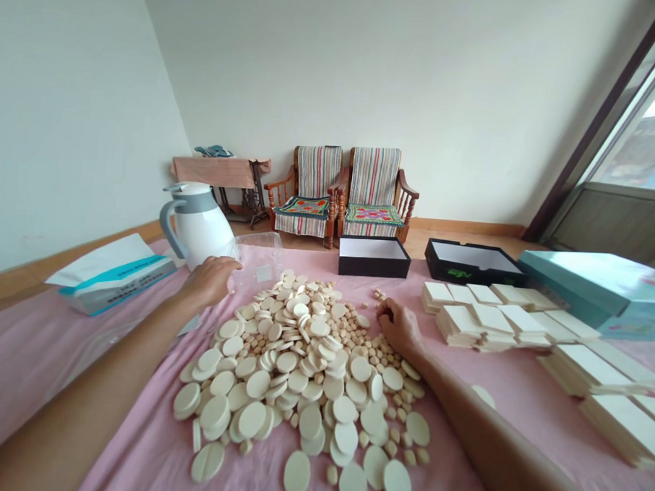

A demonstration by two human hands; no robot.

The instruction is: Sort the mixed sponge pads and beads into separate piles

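So the pale discs [258,384] sat in one big messy heap right in the middle of the pink cloth-covered bench [266,483], with loads of small wooden pieces [351,326] mixed in, mostly toward the far right side of the heap. A few discs had ended up near the front, flat on the cloth.

The right hand [400,325] was down at the right edge of the heap, by the small pieces, fingers curled in and pretty narrow. Honestly can't tell if it had one pinched in there. The left hand [213,280] reached out to the clear plastic box [265,256] just past the heap, fingers over its near left side, but I can't tell how tight they were.

A white jug [204,229] stood right behind that hand. Two black boxes [374,265] sat at the far edge, and stacks of flat pale tiles [511,322] filled the right side.
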